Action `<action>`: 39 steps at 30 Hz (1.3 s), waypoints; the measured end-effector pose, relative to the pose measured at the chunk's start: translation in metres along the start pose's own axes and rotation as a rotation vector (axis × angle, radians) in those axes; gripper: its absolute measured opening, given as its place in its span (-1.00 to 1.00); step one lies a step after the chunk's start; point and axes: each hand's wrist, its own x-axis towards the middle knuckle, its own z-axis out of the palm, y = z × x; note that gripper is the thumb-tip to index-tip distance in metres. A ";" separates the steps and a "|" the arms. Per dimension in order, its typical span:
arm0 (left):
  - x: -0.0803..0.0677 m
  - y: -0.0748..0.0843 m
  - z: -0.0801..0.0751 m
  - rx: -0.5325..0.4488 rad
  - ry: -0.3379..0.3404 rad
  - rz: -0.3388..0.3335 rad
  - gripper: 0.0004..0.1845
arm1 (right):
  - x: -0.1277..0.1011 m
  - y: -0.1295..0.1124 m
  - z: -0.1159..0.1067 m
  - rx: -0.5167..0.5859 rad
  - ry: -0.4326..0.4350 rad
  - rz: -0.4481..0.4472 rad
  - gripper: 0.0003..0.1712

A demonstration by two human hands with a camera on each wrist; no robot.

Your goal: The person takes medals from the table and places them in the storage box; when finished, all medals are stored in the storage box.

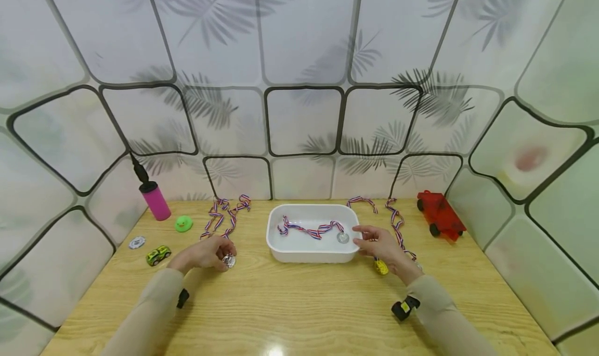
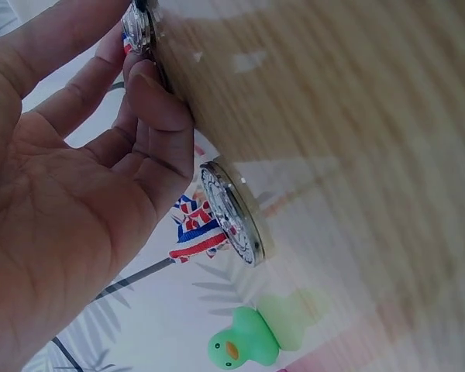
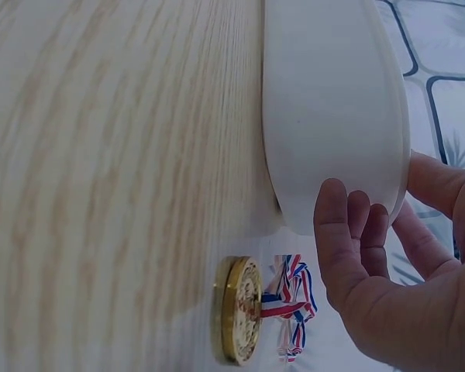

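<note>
A silver medal (image 1: pixel 229 261) is at the left hand's (image 1: pixel 203 253) fingertips, close over the table; the thumb and forefinger pinch it. In the left wrist view a second silver medal (image 2: pixel 231 213) with a red, white and blue ribbon (image 2: pixel 198 236) lies beside the curled fingers. The right hand (image 1: pixel 381 246) is at the right end of a white tray (image 1: pixel 311 256), fingers loosely bent around its rim. Inside the tray lies a silver medal (image 1: pixel 343 237) with its striped ribbon (image 1: pixel 304 230). Just under the right hand is a gold medal (image 3: pixel 242 310).
Striped ribbons (image 1: pixel 231 218) lie left of the tray; another ribbon (image 1: pixel 396 223) runs along its right. At left are a pink pump (image 1: pixel 156 202), green rubber duck (image 1: pixel 183 223), toy car (image 1: pixel 158 255) and round chip (image 1: pixel 137 242). A red toy vehicle (image 1: pixel 440 215) stands far right.
</note>
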 end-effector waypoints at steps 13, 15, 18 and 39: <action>0.004 0.000 0.002 -0.050 0.072 0.011 -0.71 | 0.002 0.004 0.000 -0.002 -0.018 -0.032 -0.46; 0.005 0.000 0.004 -0.066 0.084 0.006 -0.72 | 0.003 0.004 0.000 -0.004 -0.017 -0.029 -0.46; 0.007 0.003 0.005 -0.076 0.129 0.015 -0.74 | 0.003 0.005 0.000 -0.006 -0.015 -0.029 -0.46; 0.018 0.044 -0.024 -0.280 0.446 -0.021 -0.70 | -0.001 -0.001 0.000 0.002 -0.015 -0.014 -0.46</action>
